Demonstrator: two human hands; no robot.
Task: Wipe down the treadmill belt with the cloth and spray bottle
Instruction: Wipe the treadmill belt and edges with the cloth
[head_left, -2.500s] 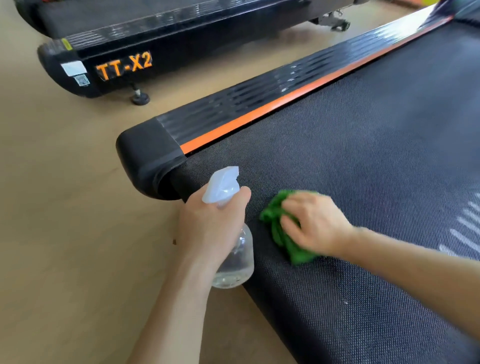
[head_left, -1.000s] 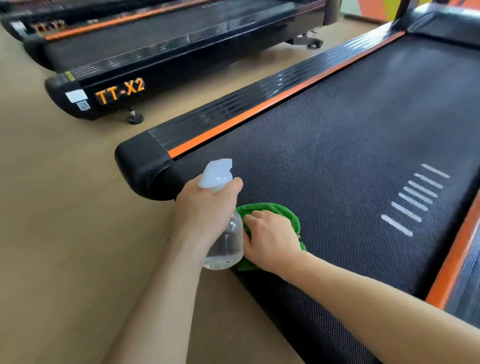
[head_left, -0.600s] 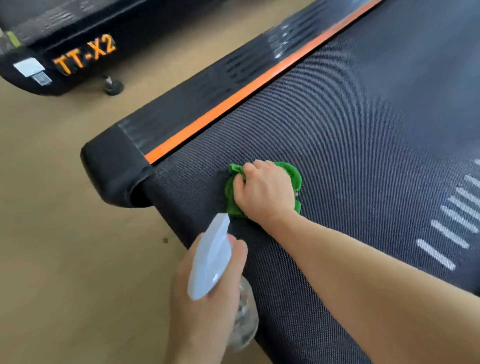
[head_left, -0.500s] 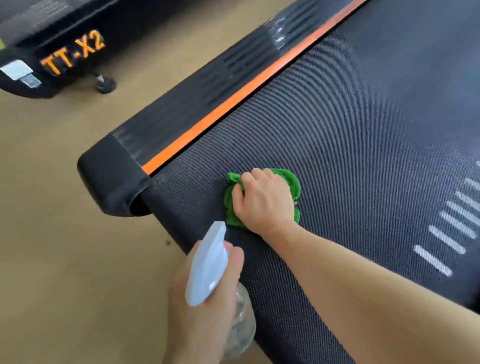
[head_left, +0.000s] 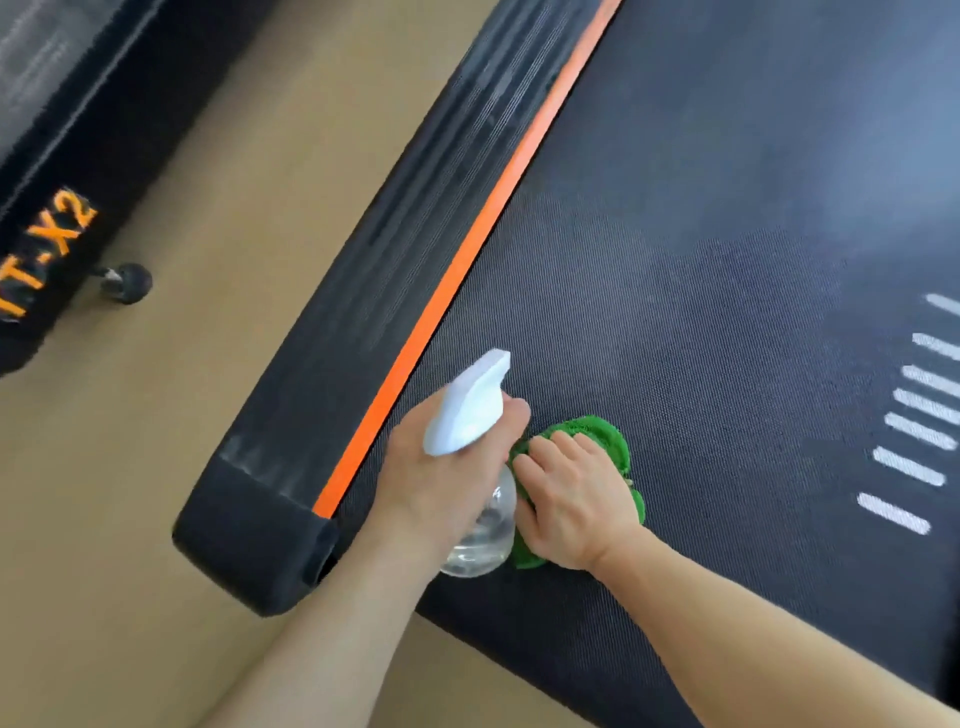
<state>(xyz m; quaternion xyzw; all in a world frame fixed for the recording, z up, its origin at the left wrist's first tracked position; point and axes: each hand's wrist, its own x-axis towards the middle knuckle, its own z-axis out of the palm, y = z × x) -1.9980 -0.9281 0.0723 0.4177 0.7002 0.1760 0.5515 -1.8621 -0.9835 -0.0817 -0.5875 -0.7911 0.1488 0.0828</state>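
Note:
The dark textured treadmill belt (head_left: 701, 312) fills the right of the view. A green cloth (head_left: 597, 431) lies bunched on the belt near its rear end. My right hand (head_left: 576, 499) covers the cloth and grips it with curled fingers. My left hand (head_left: 441, 483) holds a clear spray bottle (head_left: 483, 540) with a white trigger head, just left of the cloth and touching my right hand. The bottle hangs over the belt's left rear corner, nozzle pointing away from me.
An orange stripe (head_left: 467, 260) and a black side rail (head_left: 395, 260) run along the belt's left edge, ending in a black end cap (head_left: 249, 540). A second treadmill marked TT-X2 (head_left: 47, 249) stands at left across tan floor (head_left: 156, 441). White bars (head_left: 919, 431) mark the belt at right.
My left hand has lifted the bottle up beside the cloth. My right hand has slid the cloth a little along the belt. The view has tilted and swung left.

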